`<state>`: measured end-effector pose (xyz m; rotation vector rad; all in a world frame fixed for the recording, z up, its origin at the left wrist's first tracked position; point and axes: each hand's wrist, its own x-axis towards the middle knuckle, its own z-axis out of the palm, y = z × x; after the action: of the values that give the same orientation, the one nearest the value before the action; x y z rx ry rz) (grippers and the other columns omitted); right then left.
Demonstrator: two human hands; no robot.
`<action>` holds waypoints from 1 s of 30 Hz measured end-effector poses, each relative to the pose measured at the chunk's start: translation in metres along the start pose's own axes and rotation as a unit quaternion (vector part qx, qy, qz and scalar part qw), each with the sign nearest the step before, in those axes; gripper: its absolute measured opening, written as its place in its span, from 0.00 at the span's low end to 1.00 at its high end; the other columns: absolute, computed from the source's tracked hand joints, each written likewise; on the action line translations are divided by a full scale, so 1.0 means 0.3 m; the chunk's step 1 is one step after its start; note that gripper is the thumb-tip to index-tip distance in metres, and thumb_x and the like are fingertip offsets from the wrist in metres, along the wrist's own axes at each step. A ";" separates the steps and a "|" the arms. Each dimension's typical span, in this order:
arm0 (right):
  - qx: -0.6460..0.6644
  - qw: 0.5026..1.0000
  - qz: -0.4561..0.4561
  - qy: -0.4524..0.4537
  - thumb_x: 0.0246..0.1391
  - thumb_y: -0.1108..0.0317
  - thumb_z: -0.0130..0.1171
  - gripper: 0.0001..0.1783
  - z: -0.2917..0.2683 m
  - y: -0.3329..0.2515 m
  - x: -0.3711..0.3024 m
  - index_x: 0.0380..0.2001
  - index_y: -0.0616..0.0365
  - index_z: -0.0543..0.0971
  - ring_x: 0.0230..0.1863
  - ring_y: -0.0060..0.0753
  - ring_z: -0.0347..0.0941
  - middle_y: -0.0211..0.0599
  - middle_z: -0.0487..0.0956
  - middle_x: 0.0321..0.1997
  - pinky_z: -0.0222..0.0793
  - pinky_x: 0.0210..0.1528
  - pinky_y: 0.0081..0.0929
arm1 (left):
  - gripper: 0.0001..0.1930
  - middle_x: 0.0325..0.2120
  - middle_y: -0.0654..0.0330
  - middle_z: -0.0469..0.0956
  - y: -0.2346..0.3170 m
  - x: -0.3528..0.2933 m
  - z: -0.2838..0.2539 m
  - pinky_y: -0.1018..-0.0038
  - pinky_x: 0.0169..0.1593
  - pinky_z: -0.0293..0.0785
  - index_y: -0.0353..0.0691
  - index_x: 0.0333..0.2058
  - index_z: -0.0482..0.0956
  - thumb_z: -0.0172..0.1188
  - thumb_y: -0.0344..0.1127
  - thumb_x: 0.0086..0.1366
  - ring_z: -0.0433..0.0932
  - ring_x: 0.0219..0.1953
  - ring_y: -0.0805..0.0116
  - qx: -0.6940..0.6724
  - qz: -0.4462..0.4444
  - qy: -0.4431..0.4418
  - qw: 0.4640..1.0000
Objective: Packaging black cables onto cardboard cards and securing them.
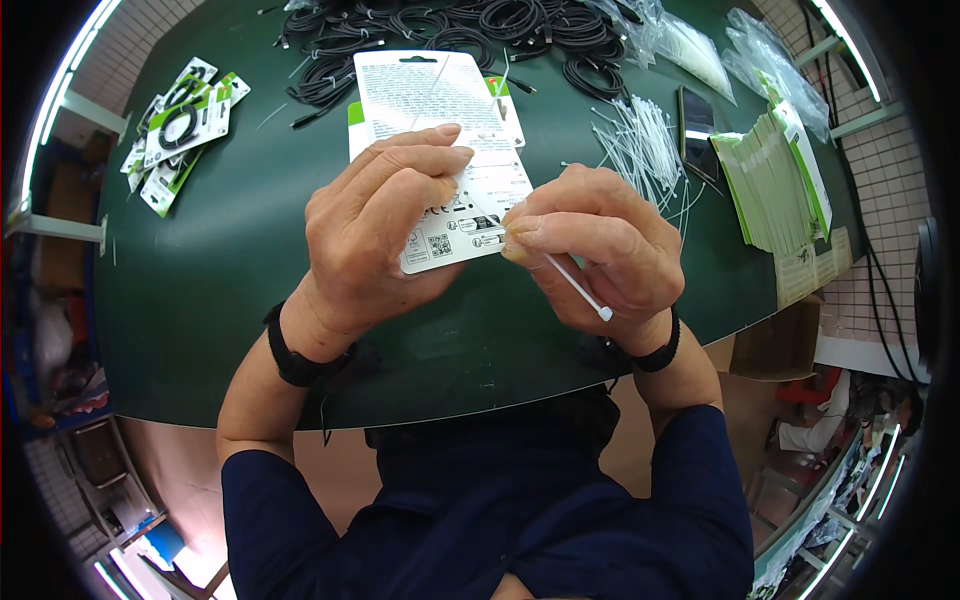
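My left hand (385, 215) holds a white packaging card (430, 90), its printed back turned up and its hanging slot at the far end. Pinched between the fingertips of my right hand (600, 240) is a white cable tie (580, 288), its head pointing toward me and its thin tail against the card's right side. Two thin white tie ends (501, 80) stick up from the card's upper part. Beneath the card, another green and white card (510, 108) shows in part. Whatever lies on the held card's underside is hidden.
Coiled black cables (460, 25) cover the table's far side. Loose white cable ties (640, 150) lie beside a phone (697, 125) and a row of green cards (765, 185) at right. Carded cables (180, 130) are piled at left. Clear plastic bags (690, 55) lie far right.
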<state>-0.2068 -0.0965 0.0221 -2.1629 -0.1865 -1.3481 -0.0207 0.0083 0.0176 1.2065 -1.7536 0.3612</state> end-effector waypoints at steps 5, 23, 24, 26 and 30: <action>0.001 1.000 0.005 -0.031 0.48 0.82 0.73 0.18 0.002 0.012 -0.003 0.43 0.57 0.83 0.30 0.29 0.78 0.41 0.83 0.36 0.73 0.30 0.22 | 0.19 0.39 0.50 0.86 0.010 0.002 0.001 0.61 0.50 0.84 0.36 0.31 0.74 0.80 0.29 0.49 0.87 0.48 0.47 0.001 -0.010 -0.008 1.000; 0.264 0.883 0.344 -0.181 0.48 0.79 0.73 0.05 -0.148 -0.004 0.060 0.30 0.62 0.86 0.31 0.22 0.75 0.35 0.82 0.31 0.68 0.34 0.18 | 0.12 0.32 0.55 0.85 0.175 0.054 -0.040 0.70 0.32 0.79 0.35 0.32 0.81 0.70 0.23 0.47 0.85 0.34 0.58 0.019 0.049 -0.067 0.996; 0.306 0.859 0.368 -0.182 0.49 0.77 0.73 0.05 -0.146 -0.004 0.059 0.30 0.63 0.86 0.31 0.21 0.74 0.34 0.81 0.31 0.68 0.35 0.18 | 0.11 0.32 0.55 0.84 0.177 0.056 -0.035 0.71 0.30 0.78 0.35 0.32 0.81 0.70 0.23 0.49 0.84 0.32 0.58 -0.009 0.042 -0.066 0.997; 0.348 0.832 0.394 -0.179 0.50 0.76 0.72 0.04 -0.145 0.011 0.055 0.29 0.63 0.85 0.32 0.20 0.74 0.33 0.81 0.30 0.68 0.35 0.18 | 0.09 0.31 0.56 0.84 0.179 0.050 -0.022 0.72 0.29 0.76 0.35 0.32 0.81 0.70 0.24 0.51 0.84 0.30 0.58 -0.039 0.033 -0.069 0.996; 0.388 0.812 0.394 -0.186 0.53 0.71 0.71 0.07 -0.138 0.067 0.035 0.30 0.63 0.84 0.32 0.19 0.73 0.32 0.81 0.31 0.67 0.36 0.17 | 0.05 0.30 0.57 0.84 0.191 0.013 0.002 0.75 0.32 0.77 0.34 0.36 0.82 0.68 0.25 0.62 0.84 0.32 0.67 -0.179 -0.112 -0.051 0.976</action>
<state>-0.2257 -0.1372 0.0365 -1.4680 0.0279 -0.2611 -0.0697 0.0327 0.0349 1.1569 -1.6591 -0.1487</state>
